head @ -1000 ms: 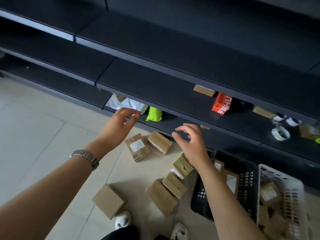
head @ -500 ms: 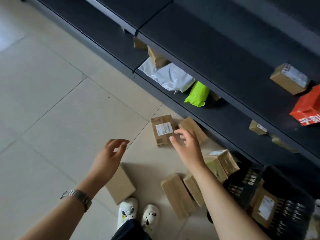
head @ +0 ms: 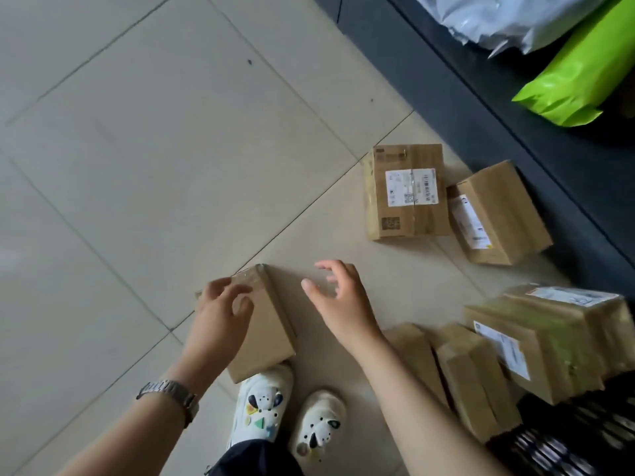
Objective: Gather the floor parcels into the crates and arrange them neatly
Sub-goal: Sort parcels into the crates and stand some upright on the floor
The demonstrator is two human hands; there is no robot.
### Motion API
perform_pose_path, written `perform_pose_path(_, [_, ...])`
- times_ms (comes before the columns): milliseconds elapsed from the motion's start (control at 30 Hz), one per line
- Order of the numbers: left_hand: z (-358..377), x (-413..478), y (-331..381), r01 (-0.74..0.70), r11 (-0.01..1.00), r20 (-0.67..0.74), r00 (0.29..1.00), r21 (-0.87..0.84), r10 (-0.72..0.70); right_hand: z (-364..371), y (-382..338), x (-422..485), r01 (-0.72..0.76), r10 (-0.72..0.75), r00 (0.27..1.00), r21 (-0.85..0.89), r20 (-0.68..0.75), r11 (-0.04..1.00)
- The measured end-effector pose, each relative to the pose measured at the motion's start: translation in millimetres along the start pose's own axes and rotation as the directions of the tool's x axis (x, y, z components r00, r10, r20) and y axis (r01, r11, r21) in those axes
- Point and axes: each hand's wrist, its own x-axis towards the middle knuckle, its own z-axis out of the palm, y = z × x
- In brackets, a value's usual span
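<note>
While the left hand lies over the far left corner of a plain brown cardboard box, its fingers are bent onto the top face with the thumb beside them. Whether they actually clasp the box or only touch it cannot be told. This box sits flat on the pale tiled floor, its near end just in front of a pair of white decorated clogs.

To the right of the box the right hand hovers with fingers spread and loosely curved, holding nothing. Its fingertips are apart from the box's right edge.

Farther off, two more parcels rest side by side on the floor: a brown carton with a white shipping label and a tilted brown carton with a label on its side, which is against the dark shelf base.

At the right, several brown parcels lie packed close together, next to a black slotted plastic crate at the lower corner.

On the shelf sit a lime-green plastic mailer bag and a white plastic mailer bag. A metal wristwatch circles the left wrist.
</note>
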Motion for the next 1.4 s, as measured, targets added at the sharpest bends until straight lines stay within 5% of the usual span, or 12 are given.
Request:
perform_pose_path(100, [21,16,-50,0.137,0.99,-0.065,0.988,-0.027,-0.138,55,28,19,-0.049,0.051,0.99,-0.012,0.131,0.999])
perform_pose_path(233, [41,30,-88,0.377,0.77,0.124,0.921,-0.515,-0.369,107,54,36,-0.208,0.203,0.941,-0.01,0.269,0.978])
perform_pose_path(333, [48,31,-96,0.376,0.685,0.182,0.922,-0.624,-0.341,118,50,37,-0.3,0.271,0.924,0.074,0.269,0.951])
perform_pose_path(600, [-20,14,-9,0.187,0.503,0.13,0.981,-0.844,-0.147,37,-26,31,-0.231,0.279,0.96,0.472,-0.034,0.851])
perform_pose_path(833, [-63,5,110,0.134,0.667,0.21,0.977,-0.733,0.034,-85,-92,-8,-0.076,0.16,0.983,0.595,-0.089,0.8])
perform_pose_path(933, [-74,-8,155,0.109,0.721,0.245,0.966,-0.685,0.087,-135,-102,-29,-0.137,0.214,0.976,0.654,-0.039,0.744])
perform_pose_path(1100, [-80,-55,242,-0.144,0.763,0.154,0.94,-0.63,0.305,-191,-100,-74,-0.195,0.266,0.964,0.75,0.026,0.632])
perform_pose_path(1400, [-66,-125,325,-0.335,0.717,0.128,0.852,-0.611,0.507,-236,-82,-142,0.135,0.304,0.897,0.854,-0.32,0.502])
